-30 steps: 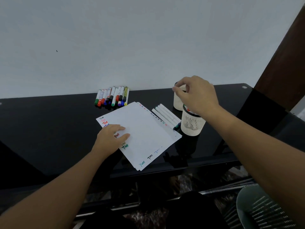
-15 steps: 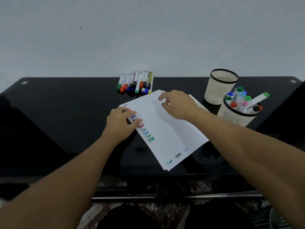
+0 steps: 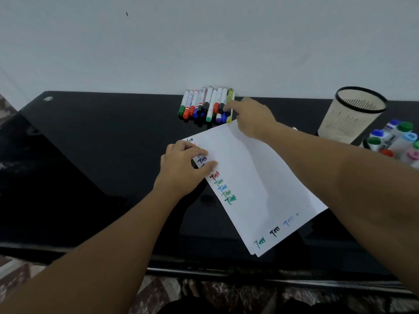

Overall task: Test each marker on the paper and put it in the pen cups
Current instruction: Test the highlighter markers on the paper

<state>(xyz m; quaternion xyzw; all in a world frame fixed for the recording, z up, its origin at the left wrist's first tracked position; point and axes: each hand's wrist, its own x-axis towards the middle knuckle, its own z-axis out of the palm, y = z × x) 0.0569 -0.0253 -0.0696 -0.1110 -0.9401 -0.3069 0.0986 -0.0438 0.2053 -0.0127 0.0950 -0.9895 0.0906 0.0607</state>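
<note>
A glossy black counter runs up to a plain pale grey wall, which carries one small dark speck at about 11 o'clock. Patterned flooring shows below the counter's near edge.

A stack of white paper sheets lies slanted at the centre of the counter. Down its left margin the word "Test" is handwritten again and again in red, green, blue and teal, and three more "Test" marks in teal, black and pale blue run along the bottom edge at 5 o'clock. Print on the marker barrels is too small to read.

A row of white-barrelled markers with coloured caps lies side by side at 12 o'clock, against the wall. An empty cream mesh pen cup with a black rim stands at 2 o'clock; just beside it at 3 o'clock, cut by the frame edge, a second pen cup holds markers standing caps up.

The left hand rests palm down on the paper's left margin, its grip open flat, fingers straight and pressing the sheets. The right hand reaches to the right end of the marker row, forefinger extended and touching the markers there, near a yellow one; its grip has hold of nothing.
</note>
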